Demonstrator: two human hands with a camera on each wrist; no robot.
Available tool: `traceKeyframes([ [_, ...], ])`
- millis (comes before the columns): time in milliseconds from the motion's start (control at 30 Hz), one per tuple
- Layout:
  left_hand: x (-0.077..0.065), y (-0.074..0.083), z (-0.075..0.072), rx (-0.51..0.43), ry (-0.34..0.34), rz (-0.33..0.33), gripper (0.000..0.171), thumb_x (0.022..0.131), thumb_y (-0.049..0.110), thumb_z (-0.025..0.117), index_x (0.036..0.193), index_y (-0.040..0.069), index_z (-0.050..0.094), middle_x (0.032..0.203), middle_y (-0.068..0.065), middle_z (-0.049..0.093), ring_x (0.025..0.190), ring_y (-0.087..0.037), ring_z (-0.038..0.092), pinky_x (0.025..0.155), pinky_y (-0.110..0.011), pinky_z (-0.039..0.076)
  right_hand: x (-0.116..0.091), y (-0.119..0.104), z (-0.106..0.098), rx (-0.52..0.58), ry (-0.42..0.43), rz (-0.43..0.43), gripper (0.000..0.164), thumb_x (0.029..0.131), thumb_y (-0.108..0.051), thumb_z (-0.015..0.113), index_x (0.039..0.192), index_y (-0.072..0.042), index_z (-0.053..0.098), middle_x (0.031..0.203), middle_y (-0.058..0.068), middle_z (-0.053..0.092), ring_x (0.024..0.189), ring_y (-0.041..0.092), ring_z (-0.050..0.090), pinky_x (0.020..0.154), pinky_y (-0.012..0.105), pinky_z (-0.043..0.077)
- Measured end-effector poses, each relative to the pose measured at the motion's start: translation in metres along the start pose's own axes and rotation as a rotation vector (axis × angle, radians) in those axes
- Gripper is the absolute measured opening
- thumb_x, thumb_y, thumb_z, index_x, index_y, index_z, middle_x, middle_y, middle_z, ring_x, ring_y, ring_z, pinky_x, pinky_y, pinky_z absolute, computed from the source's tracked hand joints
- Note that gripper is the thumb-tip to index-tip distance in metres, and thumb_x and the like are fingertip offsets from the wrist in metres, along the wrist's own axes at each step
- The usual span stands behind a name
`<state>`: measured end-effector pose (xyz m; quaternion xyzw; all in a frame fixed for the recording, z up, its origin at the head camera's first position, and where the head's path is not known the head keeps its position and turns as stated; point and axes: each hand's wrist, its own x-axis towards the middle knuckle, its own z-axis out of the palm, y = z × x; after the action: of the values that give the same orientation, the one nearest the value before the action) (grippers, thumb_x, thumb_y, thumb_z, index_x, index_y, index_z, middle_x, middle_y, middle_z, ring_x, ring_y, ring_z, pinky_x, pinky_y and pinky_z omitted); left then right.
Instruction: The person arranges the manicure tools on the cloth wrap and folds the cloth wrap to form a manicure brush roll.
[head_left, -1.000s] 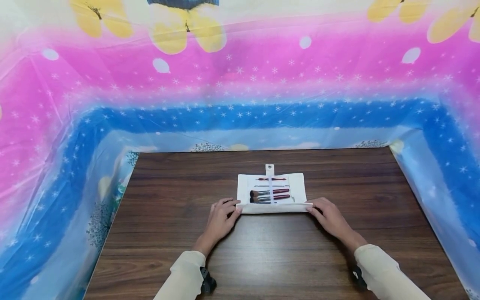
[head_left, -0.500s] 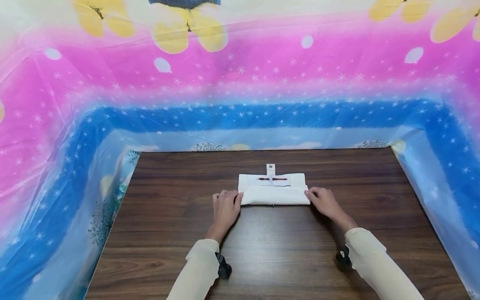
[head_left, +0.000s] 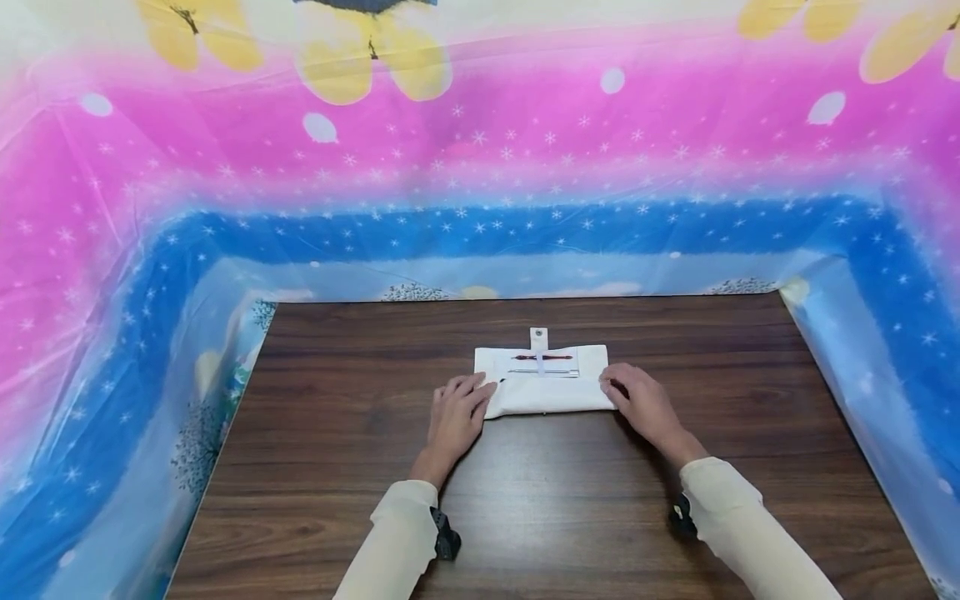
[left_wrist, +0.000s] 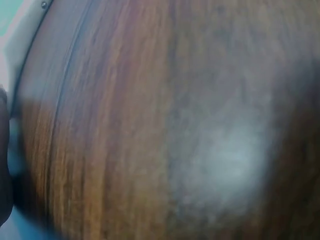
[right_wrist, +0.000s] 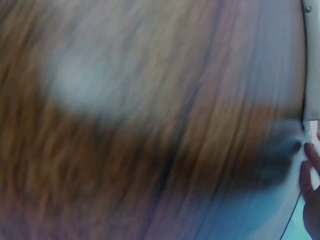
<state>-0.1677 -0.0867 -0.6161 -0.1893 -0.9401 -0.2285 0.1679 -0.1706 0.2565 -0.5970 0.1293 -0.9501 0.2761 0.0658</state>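
Note:
A white fabric brush roll (head_left: 555, 400) lies partly rolled up near the middle of the table in the head view. On its flat far part, a thin red-handled tool (head_left: 543, 357) and a slim silver tool (head_left: 540, 372) sit under a pale strap. A small dark spot shows at the left of the rolled edge; the brushes are hidden inside. My left hand (head_left: 456, 412) holds the roll's left end, thumb over the cloth. At the other end my right hand (head_left: 647, 407) pinches the corner with thumb and curled forefinger. The wrist views catch only the roll's edge and bits of each hand.
The roll's snap tab (head_left: 538, 338) points toward the table's far edge. Under everything is a dark wood-grain table (head_left: 337, 400). A pink and blue patterned cloth (head_left: 480, 167) hangs behind the table and along both sides.
The near edge of the brush roll has been rolled away from me over the brushes. Both hands have moved forward with it, and lately the fingers have shifted slightly inward over its ends.

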Motion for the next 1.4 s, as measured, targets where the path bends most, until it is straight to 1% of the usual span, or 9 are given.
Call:
traceKeyframes([
  [167,-0.001,-0.009,-0.009,0.013,-0.135,0.105,0.033,0.101,0.026,0.058,0.131,0.022,0.070,0.143,-0.002,0.064,0.132,-0.026,0.057,0.098,-0.050,0.044,0.000,0.010,0.001,-0.032,-0.018,-0.190,0.022,0.101,-0.018,0.062,0.119,-0.009,0.073,0.133,0.013,0.069,0.123,0.034,0.063,0.101,0.056,0.050],
  [367,0.001,-0.021,-0.019,0.038,-0.334,0.144,0.057,0.095,0.053,0.061,0.144,0.023,0.059,0.157,-0.004,0.049,0.147,-0.031,0.042,0.111,-0.057,0.038,-0.006,0.019,-0.004,-0.167,-0.244,-0.194,0.062,0.098,-0.048,0.063,0.146,-0.011,0.052,0.159,0.011,0.045,0.146,0.037,0.043,0.113,0.064,0.035],
  [467,0.001,-0.024,-0.019,0.075,-0.378,0.168,0.063,0.094,0.058,0.060,0.147,0.022,0.055,0.162,-0.005,0.042,0.152,-0.032,0.035,0.116,-0.057,0.035,-0.007,0.021,-0.005,-0.215,-0.297,-0.214,0.070,0.095,-0.053,0.064,0.149,-0.011,0.048,0.165,0.010,0.036,0.151,0.036,0.035,0.116,0.063,0.032],
  [700,0.000,-0.021,-0.013,-0.001,-0.311,0.115,0.042,0.101,0.041,0.058,0.138,0.020,0.063,0.158,-0.006,0.049,0.149,-0.032,0.040,0.117,-0.056,0.033,-0.006,0.023,-0.002,-0.136,-0.210,-0.188,0.054,0.100,-0.041,0.063,0.144,-0.012,0.054,0.158,0.011,0.047,0.147,0.037,0.041,0.112,0.065,0.034],
  [867,0.005,-0.013,-0.011,-0.193,-0.251,-0.034,0.034,0.102,0.036,0.057,0.120,0.012,0.074,0.151,-0.004,0.057,0.150,-0.032,0.040,0.119,-0.059,0.029,0.001,0.020,-0.001,0.074,-0.166,-0.046,0.050,0.102,-0.037,0.060,0.145,-0.011,0.055,0.151,0.016,0.053,0.145,0.041,0.040,0.112,0.071,0.028],
  [1000,0.014,-0.005,-0.012,-0.338,-0.203,-0.167,0.037,0.102,0.033,0.059,0.125,0.007,0.072,0.142,-0.006,0.064,0.149,-0.032,0.041,0.121,-0.060,0.024,0.013,0.014,0.001,0.152,-0.135,0.056,0.045,0.105,-0.036,0.054,0.135,-0.004,0.062,0.144,0.022,0.057,0.142,0.044,0.042,0.111,0.069,0.029],
  [1100,0.020,0.000,-0.013,-0.391,-0.187,-0.263,0.039,0.102,0.033,0.059,0.132,0.009,0.068,0.137,-0.009,0.068,0.149,-0.032,0.042,0.123,-0.060,0.020,0.025,0.010,0.004,0.132,-0.132,0.116,0.046,0.107,-0.041,0.047,0.112,-0.001,0.070,0.135,0.022,0.060,0.137,0.044,0.043,0.110,0.066,0.031],
  [1200,0.026,0.005,-0.011,-0.411,-0.154,-0.337,0.035,0.101,0.032,0.061,0.125,0.009,0.073,0.131,-0.010,0.071,0.147,-0.031,0.045,0.122,-0.059,0.021,0.031,0.007,0.005,0.106,-0.134,0.160,0.054,0.108,-0.046,0.043,0.087,-0.004,0.068,0.128,0.022,0.062,0.133,0.042,0.044,0.107,0.064,0.033],
  [1400,0.037,0.010,-0.007,-0.316,-0.070,-0.389,0.036,0.098,0.035,0.064,0.100,0.003,0.079,0.120,-0.011,0.076,0.133,-0.033,0.058,0.113,-0.059,0.033,0.031,0.001,0.007,-0.003,-0.101,0.204,0.061,0.107,-0.051,0.041,0.086,-0.002,0.069,0.130,0.022,0.058,0.131,0.044,0.044,0.103,0.066,0.035],
])
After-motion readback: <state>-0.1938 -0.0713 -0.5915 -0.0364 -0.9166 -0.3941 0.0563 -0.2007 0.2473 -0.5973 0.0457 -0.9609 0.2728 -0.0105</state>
